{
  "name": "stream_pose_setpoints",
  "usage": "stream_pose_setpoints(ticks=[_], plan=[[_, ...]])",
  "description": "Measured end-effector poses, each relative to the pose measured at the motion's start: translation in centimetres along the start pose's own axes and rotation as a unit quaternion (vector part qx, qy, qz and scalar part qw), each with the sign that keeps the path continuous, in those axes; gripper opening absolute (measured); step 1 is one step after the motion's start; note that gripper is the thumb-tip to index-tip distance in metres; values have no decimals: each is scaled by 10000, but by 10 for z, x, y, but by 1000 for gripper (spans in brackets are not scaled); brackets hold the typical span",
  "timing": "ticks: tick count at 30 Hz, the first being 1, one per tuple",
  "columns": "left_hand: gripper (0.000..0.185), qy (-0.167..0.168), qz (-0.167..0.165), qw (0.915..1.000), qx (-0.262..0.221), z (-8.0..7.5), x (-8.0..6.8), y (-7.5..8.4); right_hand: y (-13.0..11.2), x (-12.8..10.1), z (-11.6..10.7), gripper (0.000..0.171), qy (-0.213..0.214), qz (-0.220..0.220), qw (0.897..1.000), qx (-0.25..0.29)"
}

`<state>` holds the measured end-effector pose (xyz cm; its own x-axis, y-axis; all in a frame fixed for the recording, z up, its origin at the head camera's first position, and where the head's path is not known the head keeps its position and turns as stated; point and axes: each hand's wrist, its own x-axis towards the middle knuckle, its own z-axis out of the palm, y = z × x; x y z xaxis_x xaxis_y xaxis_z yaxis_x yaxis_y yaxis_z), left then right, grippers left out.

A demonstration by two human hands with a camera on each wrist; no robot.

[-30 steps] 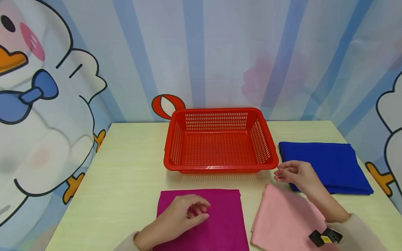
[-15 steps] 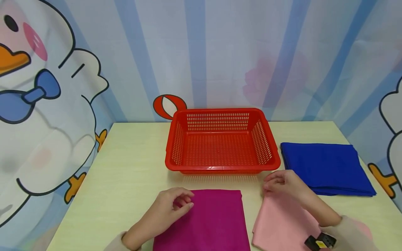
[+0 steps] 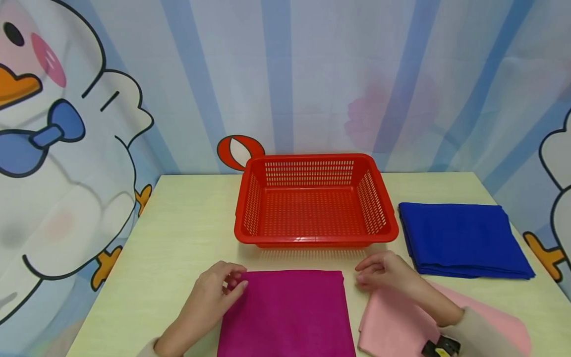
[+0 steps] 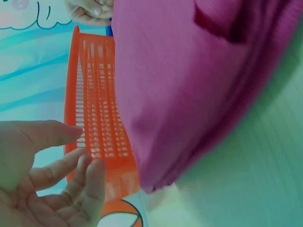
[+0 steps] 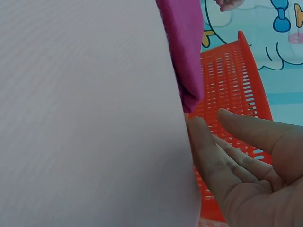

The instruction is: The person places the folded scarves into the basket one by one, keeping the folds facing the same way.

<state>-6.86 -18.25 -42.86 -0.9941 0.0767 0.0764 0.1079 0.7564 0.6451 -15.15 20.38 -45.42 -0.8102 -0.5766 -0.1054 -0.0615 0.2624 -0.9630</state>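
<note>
A folded magenta cloth (image 3: 290,312) lies at the front middle of the table. My left hand (image 3: 214,292) is at its far left corner, fingers loosely bent with a gap between thumb and fingertips. In the left wrist view the cloth's layered corner (image 4: 161,175) stands just beyond the fingers (image 4: 94,184). My right hand (image 3: 383,272) hovers over the far end of a folded pink cloth (image 3: 401,322), fingers loosely bent, near the magenta cloth's far right corner. In the right wrist view nothing shows between thumb and fingers of the right hand (image 5: 236,161).
A red plastic basket (image 3: 312,213) with slotted sides stands behind the cloths, nothing in it. A folded blue cloth (image 3: 464,240) lies right of it. A pale table (image 3: 187,223) bears them all, with a printed curtain (image 3: 312,74) behind.
Both hands have moved left: the left hand from above the magenta cloth to its far left corner, the right hand from beside the blue cloth to the pink cloth's far end.
</note>
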Motion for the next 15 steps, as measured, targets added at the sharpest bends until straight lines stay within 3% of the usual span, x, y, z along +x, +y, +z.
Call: stream_pose_setpoints(ticks=[6, 15], plan=[[24, 21, -484, 9987, 142, -8, -2, -12, 1, 3, 8, 26, -25, 109, 9999, -71], [34, -279, -1098, 9929, 360, -9, -2, -25, 4, 8, 17, 32, -198, 177, 9995, 166]])
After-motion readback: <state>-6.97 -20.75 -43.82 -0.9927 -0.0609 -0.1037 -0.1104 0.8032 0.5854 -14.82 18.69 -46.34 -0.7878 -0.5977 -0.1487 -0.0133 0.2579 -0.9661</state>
